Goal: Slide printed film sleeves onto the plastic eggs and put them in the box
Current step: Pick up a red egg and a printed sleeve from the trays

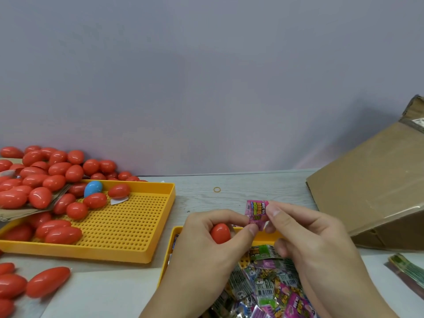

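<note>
My left hand (206,239) holds a red plastic egg (220,233) in its curled fingers, and its thumb and forefinger also pinch the lower edge of a pink printed film sleeve (255,213). My right hand (305,235) pinches the same sleeve from the right side. Both hands hover above a yellow tray (171,255) heaped with loose printed sleeves (268,288). The cardboard box (367,187) stands at the right, its brown flap tilted toward me.
A second yellow perforated tray (128,226) at the left carries several red eggs and one blue egg (93,188). More red eggs are piled behind it and lie at the lower left (47,282). A rubber band (217,189) lies on the table. A bundle of sleeves (406,269) sits at the right edge.
</note>
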Demonstrator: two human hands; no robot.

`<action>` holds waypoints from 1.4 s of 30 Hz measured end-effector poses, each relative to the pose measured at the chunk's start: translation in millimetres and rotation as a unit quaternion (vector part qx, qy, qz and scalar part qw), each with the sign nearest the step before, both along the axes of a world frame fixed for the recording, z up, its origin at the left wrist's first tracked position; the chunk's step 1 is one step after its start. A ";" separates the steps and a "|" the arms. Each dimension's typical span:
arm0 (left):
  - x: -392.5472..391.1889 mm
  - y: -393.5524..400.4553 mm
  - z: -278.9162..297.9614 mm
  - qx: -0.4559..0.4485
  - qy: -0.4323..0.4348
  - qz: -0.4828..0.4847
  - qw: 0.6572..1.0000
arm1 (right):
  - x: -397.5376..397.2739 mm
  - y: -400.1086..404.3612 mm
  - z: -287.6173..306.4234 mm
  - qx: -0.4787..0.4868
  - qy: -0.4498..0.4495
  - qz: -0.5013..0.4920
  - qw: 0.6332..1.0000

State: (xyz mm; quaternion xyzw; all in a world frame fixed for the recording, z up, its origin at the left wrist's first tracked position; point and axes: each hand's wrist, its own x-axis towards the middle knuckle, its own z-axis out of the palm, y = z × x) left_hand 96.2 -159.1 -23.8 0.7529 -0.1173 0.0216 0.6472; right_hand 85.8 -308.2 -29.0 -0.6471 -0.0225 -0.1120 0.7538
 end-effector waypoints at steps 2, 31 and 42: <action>0.4 0.2 0.0 -0.001 -0.005 0.003 1.000 | 0.0 0.2 0.0 -0.004 0.000 0.007 1.000; 5.2 2.9 -5.4 -0.076 0.013 0.023 0.997 | -2.6 -0.3 1.4 -0.155 -0.050 -0.111 0.980; 4.4 3.6 -6.2 -0.064 0.010 -0.011 0.998 | -3.3 -3.0 -1.2 -0.162 -0.059 -0.106 0.979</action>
